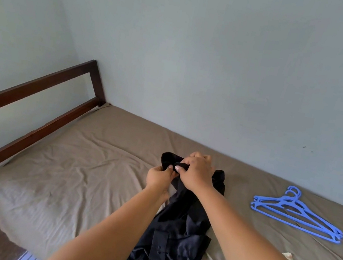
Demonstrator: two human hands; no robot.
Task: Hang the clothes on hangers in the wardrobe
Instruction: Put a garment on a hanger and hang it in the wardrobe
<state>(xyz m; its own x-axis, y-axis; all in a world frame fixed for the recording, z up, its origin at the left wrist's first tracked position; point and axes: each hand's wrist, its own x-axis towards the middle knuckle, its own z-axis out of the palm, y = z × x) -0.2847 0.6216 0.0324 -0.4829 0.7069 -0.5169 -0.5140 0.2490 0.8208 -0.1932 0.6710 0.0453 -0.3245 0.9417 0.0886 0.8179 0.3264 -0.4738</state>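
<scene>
Early yet: both hands, left [158, 179] and right [196, 173], pinching shirt [182, 221] collar, hangers [298, 213] untouched off right, nothing hung

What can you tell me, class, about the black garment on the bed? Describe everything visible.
The black garment is a dark, slightly shiny woven piece, crumpled and stretched lengthwise across the brown bed. A buttoned cuff or tab shows near its lower end. Its far end is lifted and bunched: the left hand and right hand both pinch it. The rest lies on the sheet, apart from the blue hangers.
</scene>
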